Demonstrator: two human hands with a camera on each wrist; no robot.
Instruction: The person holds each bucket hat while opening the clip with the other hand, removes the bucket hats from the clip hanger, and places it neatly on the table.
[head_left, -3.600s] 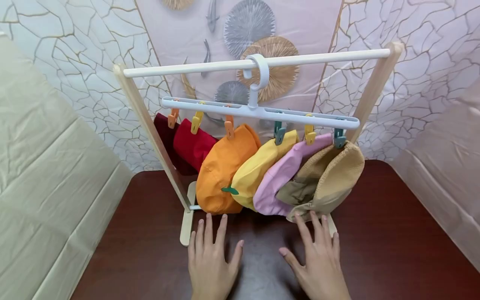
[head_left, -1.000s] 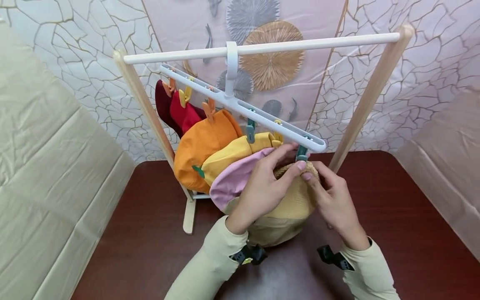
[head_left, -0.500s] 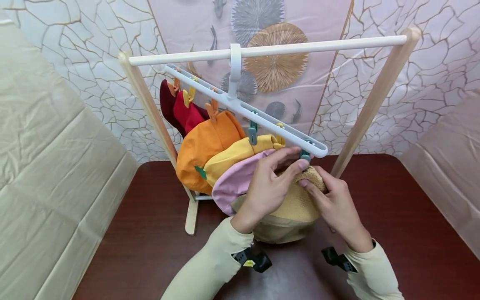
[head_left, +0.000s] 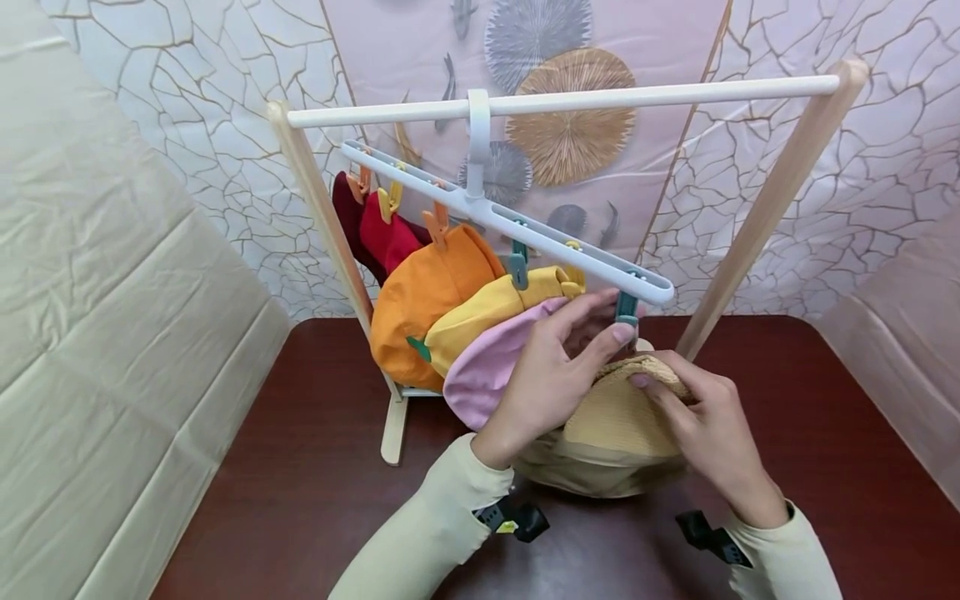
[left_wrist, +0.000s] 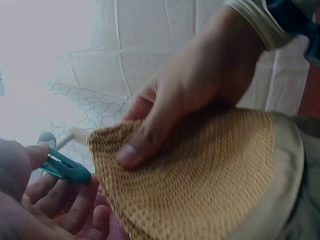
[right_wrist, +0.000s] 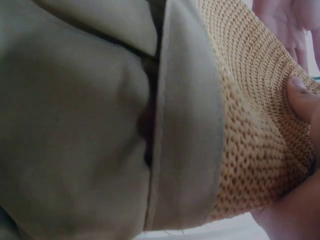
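Note:
In the head view, my right hand (head_left: 708,408) pinches the edge of a tan hat (head_left: 626,417) with a woven part and a khaki fabric part. The hat is below and apart from the dark green clothespin (head_left: 628,307) at the near right end of the pale blue hanger (head_left: 480,208). My left hand (head_left: 551,367) pinches that clothespin between thumb and fingers. In the left wrist view, the clothespin (left_wrist: 67,167) is beside the hat's woven edge (left_wrist: 200,175), with a small gap. The right wrist view is mostly filled by the hat (right_wrist: 190,115).
Pink (head_left: 487,358), yellow (head_left: 487,312), orange (head_left: 431,308), red (head_left: 388,233) and dark red (head_left: 347,217) hats hang from the other clips. A wooden rack (head_left: 772,208) carries the hanger by its white rod (head_left: 660,96), standing on a dark brown table (head_left: 300,500).
Earlier both hands lay near the table, and the hat hung clipped. The hanger has since swung its right end nearer. In the last half second, the hat came away from the clothespin, downward and right.

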